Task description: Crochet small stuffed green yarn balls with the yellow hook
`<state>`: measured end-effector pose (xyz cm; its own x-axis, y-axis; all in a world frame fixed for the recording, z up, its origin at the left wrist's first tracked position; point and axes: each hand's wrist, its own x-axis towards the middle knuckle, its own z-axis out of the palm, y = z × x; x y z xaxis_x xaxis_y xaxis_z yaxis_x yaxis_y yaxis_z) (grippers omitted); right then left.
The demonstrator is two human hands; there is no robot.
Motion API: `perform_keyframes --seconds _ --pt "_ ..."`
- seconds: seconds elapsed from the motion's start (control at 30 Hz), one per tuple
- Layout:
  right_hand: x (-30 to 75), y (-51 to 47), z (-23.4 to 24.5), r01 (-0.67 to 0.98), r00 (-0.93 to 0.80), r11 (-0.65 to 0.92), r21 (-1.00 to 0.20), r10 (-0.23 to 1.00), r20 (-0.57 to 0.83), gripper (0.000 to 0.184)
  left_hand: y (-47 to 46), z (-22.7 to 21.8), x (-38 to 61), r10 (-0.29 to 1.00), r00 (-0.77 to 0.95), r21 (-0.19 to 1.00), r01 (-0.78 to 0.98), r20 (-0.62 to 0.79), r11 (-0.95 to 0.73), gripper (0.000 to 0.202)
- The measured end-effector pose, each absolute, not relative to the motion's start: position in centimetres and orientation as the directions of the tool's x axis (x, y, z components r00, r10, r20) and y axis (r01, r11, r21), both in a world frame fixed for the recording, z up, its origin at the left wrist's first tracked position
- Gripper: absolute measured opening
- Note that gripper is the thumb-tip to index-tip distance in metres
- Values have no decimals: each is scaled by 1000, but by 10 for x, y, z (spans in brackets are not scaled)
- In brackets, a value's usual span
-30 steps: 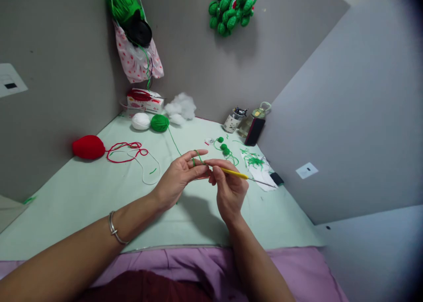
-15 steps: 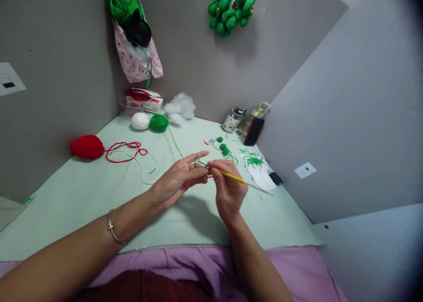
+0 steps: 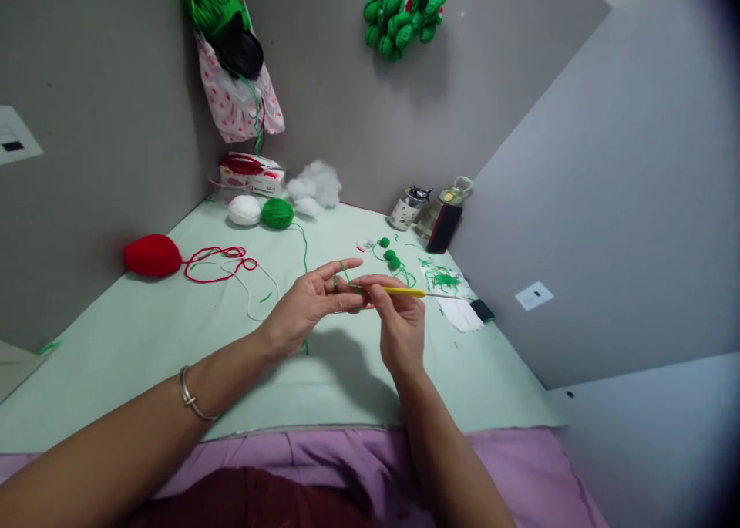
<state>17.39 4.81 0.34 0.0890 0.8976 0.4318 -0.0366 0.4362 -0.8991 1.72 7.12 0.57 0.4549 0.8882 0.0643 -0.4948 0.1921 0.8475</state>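
Note:
My left hand (image 3: 317, 297) has green yarn (image 3: 305, 252) looped around its raised index finger, with thumb and other fingers closed on the strand. That yarn runs back to a green ball of yarn (image 3: 277, 213) on the table. In my right hand (image 3: 398, 320) a crochet hook (image 3: 405, 291) with a yellow handle is pinched between thumb and fingers, its bare metal end pointing right. The working tip meets the green yarn at the left fingers; the stitches there are too small to make out.
A white yarn ball (image 3: 244, 210), a red yarn ball (image 3: 153, 256) and white stuffing (image 3: 316, 187) lie behind. Small green crocheted balls (image 3: 391, 259), yarn scraps (image 3: 444, 280), a phone (image 3: 445, 229) and a pen cup (image 3: 405, 210) are at the right. Green crocheted pieces (image 3: 405, 11) hang on the wall.
Both hands have moved slightly apart, and the crochet hook has swung nearly level. The strand to the green ball has gone slack and curved.

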Motion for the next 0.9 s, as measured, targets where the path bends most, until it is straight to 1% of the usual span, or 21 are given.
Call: perform_keyframes --seconds 0.17,0.33,0.43,0.5,0.57,0.63,0.67,0.7,0.77,0.83,0.9 --pt "176 50 5 7 149 478 -879 868 473 15 71 7 18 881 468 794 -561 70 235 57" --pt "178 49 7 64 128 498 -865 855 502 13 70 10 18 880 471 770 -582 58 260 51" --pt "177 47 7 144 100 541 -828 825 557 12 68 10 20 895 443 765 -591 41 258 50" --pt "175 47 4 273 66 617 -738 754 654 15 67 10 21 914 404 767 -596 29 239 53" --pt "173 46 -1 459 16 679 -573 638 770 21 65 10 22 929 370 773 -594 20 220 58" --pt "171 46 -7 600 -27 685 -414 534 845 27 64 9 23 924 383 768 -593 3 243 59" --pt "171 45 -9 624 -26 681 -385 510 860 29 63 9 23 913 409 757 -594 -8 272 57" --pt "170 44 -9 615 -10 682 -395 508 861 28 63 10 23 898 440 742 -596 -19 307 54" --pt "171 43 -7 517 47 696 -497 557 829 24 65 11 22 870 492 713 -597 -38 369 44" --pt "174 43 -1 366 125 676 -640 645 754 17 67 13 19 865 500 693 -606 -50 390 37" --pt "177 45 5 194 201 619 -761 734 649 14 69 15 15 872 487 686 -619 -48 383 33"
